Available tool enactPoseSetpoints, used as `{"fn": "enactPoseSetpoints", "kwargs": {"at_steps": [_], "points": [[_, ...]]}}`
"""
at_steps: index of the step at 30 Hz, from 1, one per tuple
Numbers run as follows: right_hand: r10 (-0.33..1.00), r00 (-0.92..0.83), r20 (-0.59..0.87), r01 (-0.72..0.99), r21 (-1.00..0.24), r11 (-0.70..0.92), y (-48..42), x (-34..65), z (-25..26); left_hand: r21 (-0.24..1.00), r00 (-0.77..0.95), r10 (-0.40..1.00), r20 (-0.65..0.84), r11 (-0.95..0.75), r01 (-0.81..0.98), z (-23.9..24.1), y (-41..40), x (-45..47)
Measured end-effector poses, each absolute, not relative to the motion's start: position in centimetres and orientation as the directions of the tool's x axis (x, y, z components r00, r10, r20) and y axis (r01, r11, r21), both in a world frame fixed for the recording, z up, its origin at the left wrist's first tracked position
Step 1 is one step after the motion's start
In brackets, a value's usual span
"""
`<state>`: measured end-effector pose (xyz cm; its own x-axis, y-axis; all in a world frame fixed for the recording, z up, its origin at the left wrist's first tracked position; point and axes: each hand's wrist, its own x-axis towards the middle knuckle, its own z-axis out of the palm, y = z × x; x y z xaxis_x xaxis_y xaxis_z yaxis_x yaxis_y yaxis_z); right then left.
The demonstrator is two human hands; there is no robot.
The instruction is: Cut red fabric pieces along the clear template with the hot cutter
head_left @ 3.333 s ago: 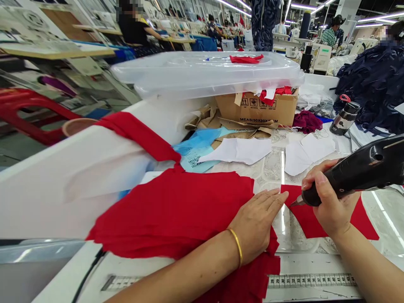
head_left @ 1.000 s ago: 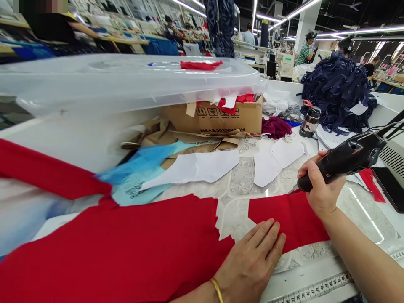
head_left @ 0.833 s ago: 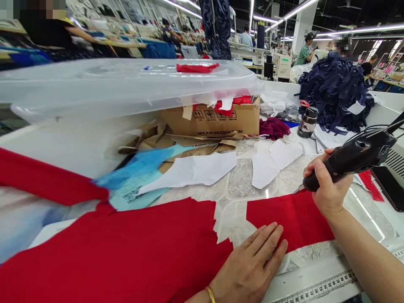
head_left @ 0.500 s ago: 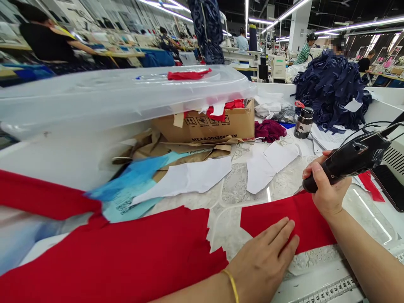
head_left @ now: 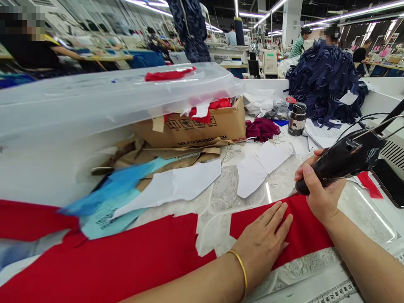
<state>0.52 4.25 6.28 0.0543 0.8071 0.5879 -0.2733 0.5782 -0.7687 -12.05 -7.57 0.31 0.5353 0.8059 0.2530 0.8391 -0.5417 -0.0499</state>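
Observation:
My right hand [head_left: 325, 191] grips a black corded handheld electric cutter [head_left: 344, 158]. The cutter's thin metal tip reaches the upper edge of a red fabric piece [head_left: 301, 223] on the table. Flat on that same piece lies my left hand [head_left: 261, 244], its fingers stretched out and pointing toward the tip. A gold bangle [head_left: 241, 269] circles my left wrist. To the left, a larger red fabric piece [head_left: 135, 256] with a jagged right edge spreads over the table, partly under my left forearm.
White paper pattern pieces [head_left: 263, 162] and blue sheets [head_left: 110, 210] lie beyond the fabric. Behind them stand a cardboard box [head_left: 202, 130], a clear plastic lid [head_left: 110, 94], a dark jar [head_left: 297, 120] and a navy strip pile [head_left: 325, 84]. A phone [head_left: 389, 181] and measuring tape [head_left: 339, 292] are nearby.
My left hand has shifted up along the red piece, closer to the cutter's tip. The camera view has swung slightly, so most things appear further left. My right hand keeps its grip.

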Motion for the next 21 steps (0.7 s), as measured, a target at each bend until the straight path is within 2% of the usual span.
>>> {"fn": "enactPoseSetpoints", "kwargs": {"at_steps": [6,12,21], "points": [[0.805,0.031,0.593,-0.257,-0.773,0.58,4.0,0.3,6.2,-0.104,0.549,0.793,0.263,-0.542,0.834,0.5,-7.5,-12.0],[0.809,-0.003,0.588,-0.264,-0.781,0.566,4.2,0.3,5.8,-0.082,0.535,0.803,0.262,-0.534,0.842,0.5,-7.5,-11.9],[0.781,0.125,0.612,-0.175,-0.761,0.624,5.7,2.0,5.9,-0.034,0.561,0.771,0.302,-0.579,0.814,0.4,-7.5,-11.8]]}}
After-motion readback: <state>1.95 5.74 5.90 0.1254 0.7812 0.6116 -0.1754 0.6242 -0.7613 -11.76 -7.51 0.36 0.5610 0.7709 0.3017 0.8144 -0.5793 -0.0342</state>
